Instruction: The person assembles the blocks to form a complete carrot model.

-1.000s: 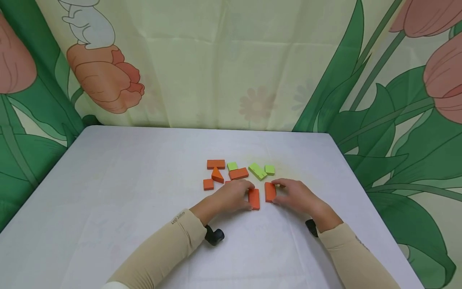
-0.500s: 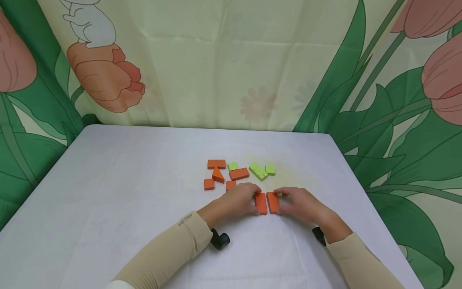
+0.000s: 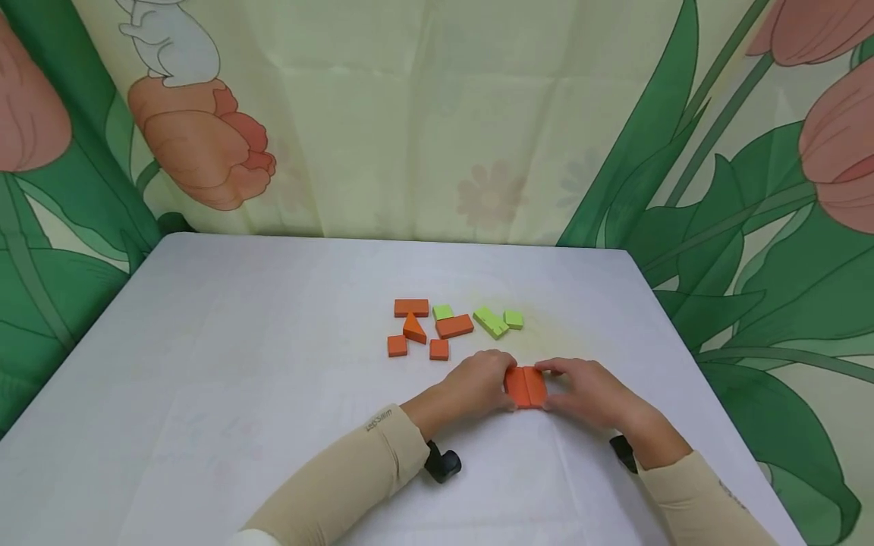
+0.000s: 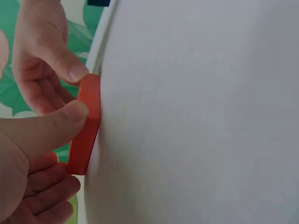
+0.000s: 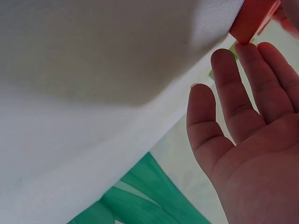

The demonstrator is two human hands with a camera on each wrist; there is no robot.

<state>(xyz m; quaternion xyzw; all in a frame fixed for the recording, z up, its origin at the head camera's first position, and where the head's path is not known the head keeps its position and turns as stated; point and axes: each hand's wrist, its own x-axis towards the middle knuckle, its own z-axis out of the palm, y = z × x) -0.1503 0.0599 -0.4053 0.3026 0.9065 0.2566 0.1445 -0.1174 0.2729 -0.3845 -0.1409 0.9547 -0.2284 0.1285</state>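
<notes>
Two orange rectangular blocks lie side by side on the white table, their long sides touching. My left hand (image 3: 474, 385) pinches the left block (image 3: 516, 388) by its ends, between thumb and fingers. From the other side, my right hand (image 3: 592, 393) pinches the right block (image 3: 536, 387) the same way. The left wrist view has my left thumb (image 4: 70, 116) against an orange block (image 4: 88, 126), the other hand's thumb at its far end. In the right wrist view, my right fingers (image 5: 247, 79) reach an orange block (image 5: 252, 21), partly cut off by the frame.
Behind the hands lie orange rectangular blocks (image 3: 411, 308) (image 3: 454, 327), an orange triangular block (image 3: 413, 329), and small orange squares (image 3: 397, 346) (image 3: 439, 349). Light green pieces (image 3: 490, 322) (image 3: 514, 319) (image 3: 442, 312) sit near them. A printed curtain (image 3: 423, 136) hangs behind the white table (image 3: 205, 379).
The two orange blocks, apart a second ago, have come together. Both hands have moved right and a little nearer with them, and a small orange square behind the left hand has come into view.
</notes>
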